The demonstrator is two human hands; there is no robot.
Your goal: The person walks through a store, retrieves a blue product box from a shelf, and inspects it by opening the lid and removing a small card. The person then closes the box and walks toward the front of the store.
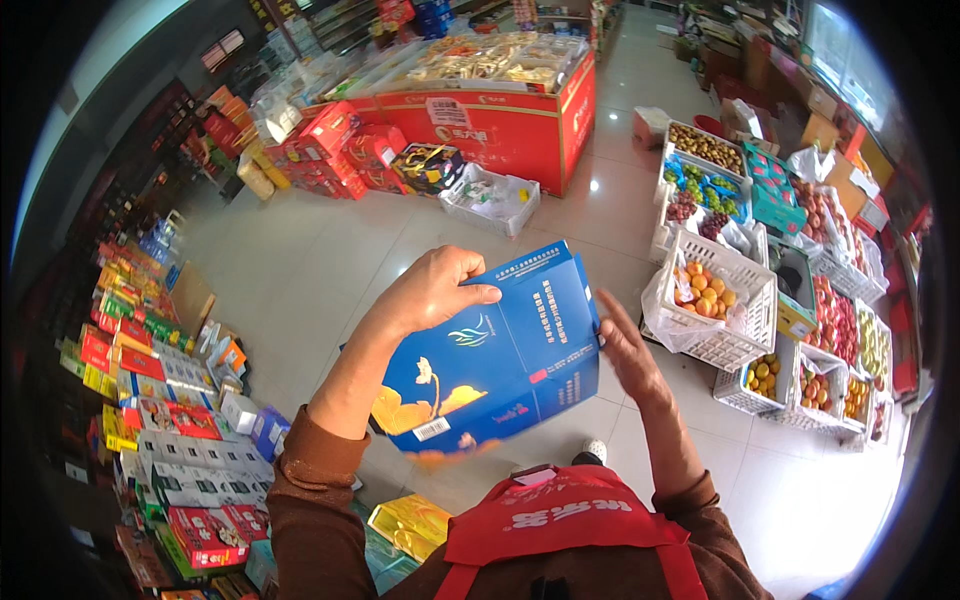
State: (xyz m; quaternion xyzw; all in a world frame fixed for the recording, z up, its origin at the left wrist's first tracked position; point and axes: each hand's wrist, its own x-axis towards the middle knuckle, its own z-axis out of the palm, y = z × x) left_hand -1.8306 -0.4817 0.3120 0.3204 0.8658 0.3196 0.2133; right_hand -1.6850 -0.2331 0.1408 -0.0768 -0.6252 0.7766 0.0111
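Observation:
A blue printed cardboard carton (480, 375) with golden flowers, a barcode and white writing is held up in front of me at a slant. My left hand (439, 289) grips its upper left edge, thumb on the printed face and the other fingers curled. At the carton's right edge is my right hand (630, 352), with fingers stretched out and the palm not closed around it. Its thumb seems to touch the edge. The carton's far side is hidden, and its lower rim looks blurred.
Stacked gift boxes (202, 465) line the left side. White plastic fruit crates (709, 334) stand on the right. Ahead are a red display counter (495, 142), red cartons (330, 150) and a low white crate (491, 214). A yellow box (411, 525) lies near my left elbow.

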